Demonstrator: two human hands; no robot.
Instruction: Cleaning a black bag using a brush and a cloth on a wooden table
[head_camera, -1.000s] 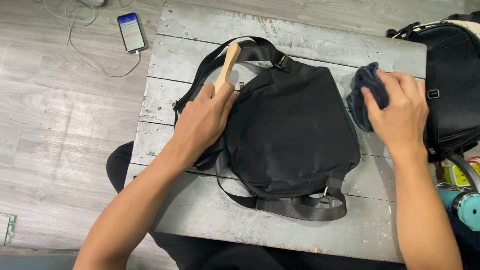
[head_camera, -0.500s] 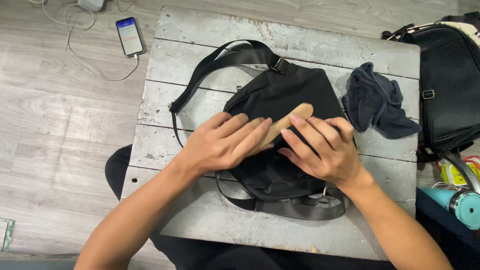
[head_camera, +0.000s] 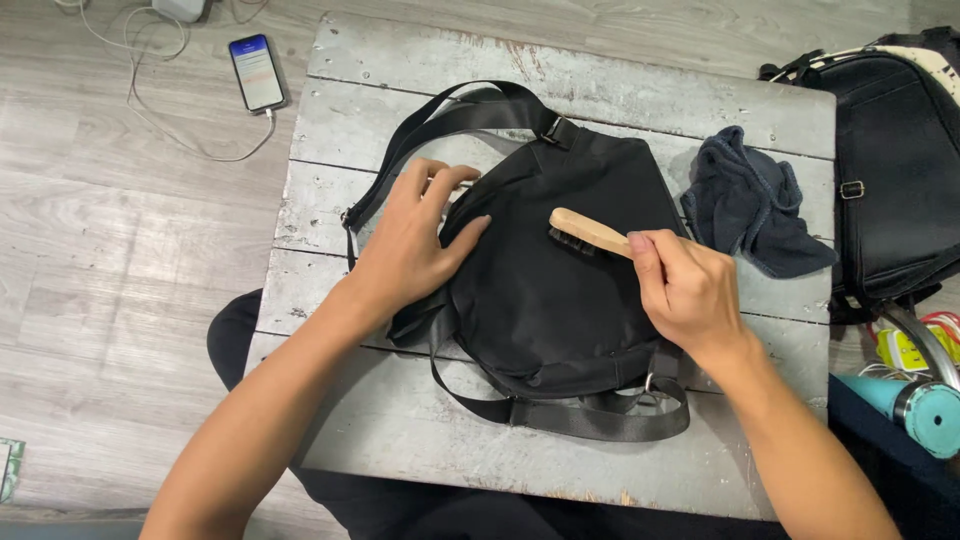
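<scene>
A black fabric bag with long black straps lies flat on a worn grey wooden table. My left hand presses flat on the bag's left edge, fingers spread. A small wooden brush with dark bristles rests bristles-down on the bag's upper middle. My right hand grips its handle from the right.
A crumpled dark blue cloth lies on the table right of the bag. A second black bag sits at the far right, with a teal cylinder below it. A phone on a white cable lies on the wooden floor, upper left.
The brush passed from my left hand to my right hand. My right hand left the cloth and came onto the bag; my left hand moved to the bag's left edge.
</scene>
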